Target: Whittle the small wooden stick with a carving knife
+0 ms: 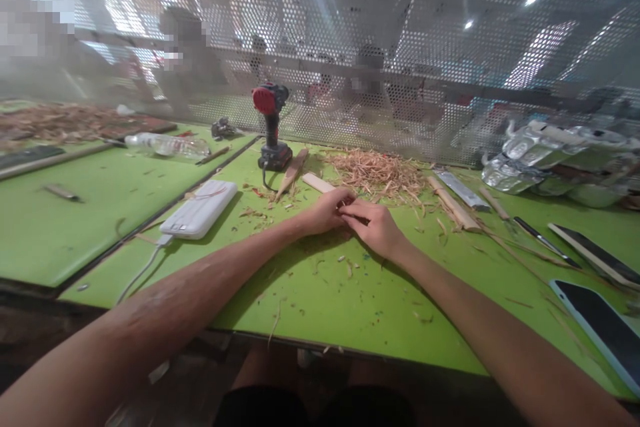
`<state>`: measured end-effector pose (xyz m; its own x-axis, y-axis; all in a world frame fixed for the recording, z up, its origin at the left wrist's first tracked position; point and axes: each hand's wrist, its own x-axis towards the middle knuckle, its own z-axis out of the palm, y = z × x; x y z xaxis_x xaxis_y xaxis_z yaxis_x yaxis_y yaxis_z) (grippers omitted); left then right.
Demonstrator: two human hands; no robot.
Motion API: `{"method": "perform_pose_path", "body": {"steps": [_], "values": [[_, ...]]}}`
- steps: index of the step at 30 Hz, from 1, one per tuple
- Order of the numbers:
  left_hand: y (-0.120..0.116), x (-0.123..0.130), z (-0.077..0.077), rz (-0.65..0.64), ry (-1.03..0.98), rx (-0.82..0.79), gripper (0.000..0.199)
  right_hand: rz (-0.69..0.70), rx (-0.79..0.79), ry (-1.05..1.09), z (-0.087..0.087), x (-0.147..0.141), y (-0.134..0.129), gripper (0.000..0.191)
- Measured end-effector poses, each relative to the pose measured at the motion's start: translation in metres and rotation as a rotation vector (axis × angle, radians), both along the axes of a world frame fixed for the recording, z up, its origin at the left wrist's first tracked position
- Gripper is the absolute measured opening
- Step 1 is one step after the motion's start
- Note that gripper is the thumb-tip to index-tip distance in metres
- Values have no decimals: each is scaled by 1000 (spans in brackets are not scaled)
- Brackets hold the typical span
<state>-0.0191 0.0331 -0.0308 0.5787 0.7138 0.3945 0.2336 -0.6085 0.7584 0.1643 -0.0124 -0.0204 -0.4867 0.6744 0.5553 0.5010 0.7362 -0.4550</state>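
Note:
My left hand and my right hand meet over the middle of the green table, fingertips together. Both are closed in a pinch; whatever lies between the fingers is too small or hidden to name. A pale flat wooden strip reaches out from behind my left hand, and I cannot tell whether that hand grips it. Just beyond my fingers lies a heap of wood shavings. Small chips and specks are scattered on the green tabletop below my hands.
A red and black cordless drill stands upright beside a pointed wooden piece. Left: white power bank with cable, plastic bottle. Right: wooden stick, pen, phone, foil-wrapped bundles. Perforated metal screen behind.

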Motion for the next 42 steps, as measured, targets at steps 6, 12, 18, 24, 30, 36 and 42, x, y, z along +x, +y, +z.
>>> {"method": "perform_pose_path", "body": {"steps": [6, 12, 18, 24, 30, 36, 42], "values": [[-4, 2, 0, 78, 7, -40, 32, -55, -36, -6, 0, 1, -1, 32], [-5, 3, 2, 70, -9, -51, 37, -55, -63, 16, 1, -1, -2, 30], [-4, 4, -2, 53, 0, 45, 41, -105, -42, 54, 1, -4, -2, 21], [-3, 5, -7, 60, 53, 95, 39, -95, -55, 68, 0, -5, -2, 17], [-4, 6, -8, 86, 58, 129, 40, -85, -109, 107, -5, -5, 4, 17], [-3, 7, -14, 101, 29, 183, 45, -65, -238, 176, 1, -4, 2, 15], [-2, 8, -14, 109, 24, 187, 51, -88, -196, 186, 2, -7, -2, 14]]}}
